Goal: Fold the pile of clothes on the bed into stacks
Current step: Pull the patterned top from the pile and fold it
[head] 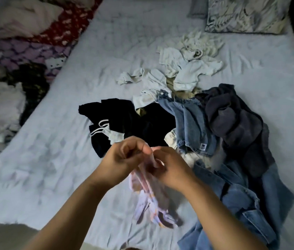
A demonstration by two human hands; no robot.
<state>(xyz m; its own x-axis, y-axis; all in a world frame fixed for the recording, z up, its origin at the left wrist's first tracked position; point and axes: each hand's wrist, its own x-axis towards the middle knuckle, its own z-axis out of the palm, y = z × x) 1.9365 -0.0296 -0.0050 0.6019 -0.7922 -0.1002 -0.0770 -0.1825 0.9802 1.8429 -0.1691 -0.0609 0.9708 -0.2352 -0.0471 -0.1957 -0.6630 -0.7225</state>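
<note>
While both hands pinch pink garment top edge, left hand touching right hand, long axis hangs toward bed near edge; you spread apart sideways.

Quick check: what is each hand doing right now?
Left hand: fingers curled, pinching the pink patterned garment.
Right hand: gripping the same garment's top edge.

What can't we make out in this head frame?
- Pink garment: motion-blurred, type unclear; top hidden by left hand and right hand, so each grip's exact hold is unreadable.
- Jeans: lower part cut off by the bottom edge.
- Pile's lower layers: covered by the dark grey garment.
</note>
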